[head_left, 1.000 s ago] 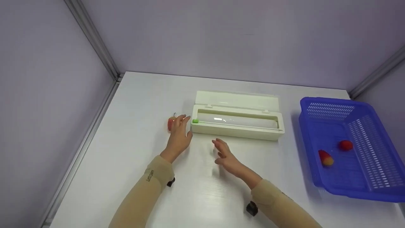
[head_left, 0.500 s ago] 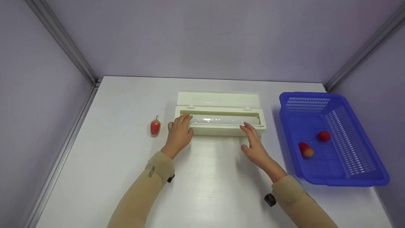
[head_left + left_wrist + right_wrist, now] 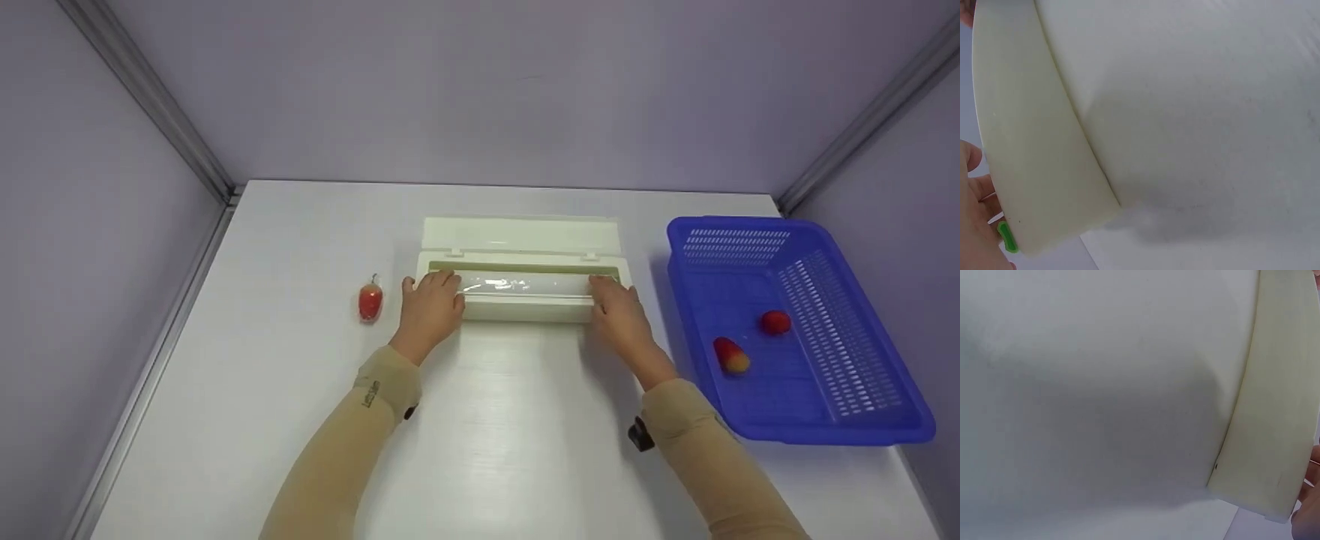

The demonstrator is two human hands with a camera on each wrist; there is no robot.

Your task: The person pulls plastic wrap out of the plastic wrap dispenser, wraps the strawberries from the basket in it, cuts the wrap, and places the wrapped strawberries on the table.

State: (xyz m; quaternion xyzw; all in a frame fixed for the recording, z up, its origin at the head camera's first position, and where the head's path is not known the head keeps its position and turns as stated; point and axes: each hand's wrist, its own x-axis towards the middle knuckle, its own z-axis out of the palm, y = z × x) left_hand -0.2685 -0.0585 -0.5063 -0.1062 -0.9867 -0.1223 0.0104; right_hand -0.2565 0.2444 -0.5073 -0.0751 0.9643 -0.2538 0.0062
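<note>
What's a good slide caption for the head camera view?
Left hand and right hand on an open white box, between a red fruit and a blue basket.

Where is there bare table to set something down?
Bare table lies between the sleeves, in front of the cream box, and left of the lone red fruit. Crowded: the box's ends, held by left hand and right hand, and the narrow gap to the blue basket.

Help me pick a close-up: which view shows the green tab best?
Left wrist: the green tab shows up close, at the edge of the box. In the head view, the left hand hides it; the right wrist view shows none of it.
</note>
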